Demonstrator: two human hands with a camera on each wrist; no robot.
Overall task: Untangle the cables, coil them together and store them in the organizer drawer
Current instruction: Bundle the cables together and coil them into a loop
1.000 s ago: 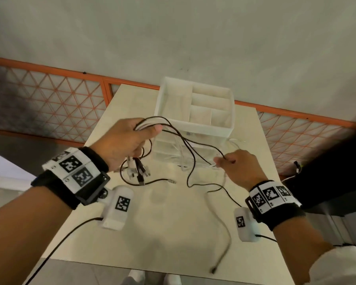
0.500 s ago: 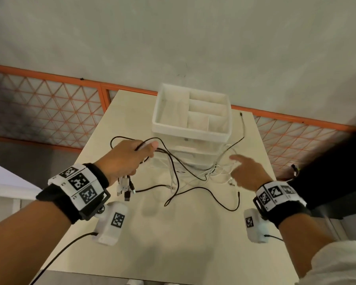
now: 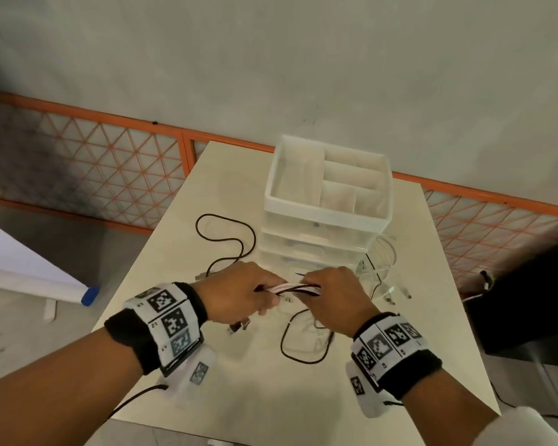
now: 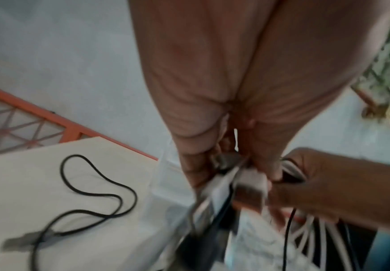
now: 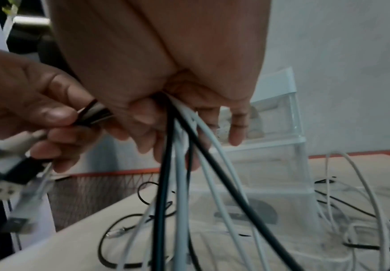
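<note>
Both hands meet over the table in front of the organizer [image 3: 327, 217], a white unit with a divided top tray and clear drawers below. My left hand [image 3: 239, 296] grips the plug ends of the cable bundle [image 3: 295, 288]. My right hand [image 3: 331, 294] grips the same black and white cables [image 5: 182, 139] just beside it; the strands hang down from its fist. A black cable loop [image 3: 226, 243] lies on the table to the left, another black loop [image 3: 303, 344] lies below the hands. White cable [image 3: 385, 268] is piled at the organizer's right side.
The pale table [image 3: 271, 397] ends close at left and right; an orange lattice railing [image 3: 87, 169] runs behind it against a grey wall. A dark object [image 3: 522, 304] stands off the right edge. The organizer drawers look closed.
The right hand moved left from near the white cable pile and took hold of the bundle beside the left hand. The left hand came down and toward the middle; a black loop now lies left.
</note>
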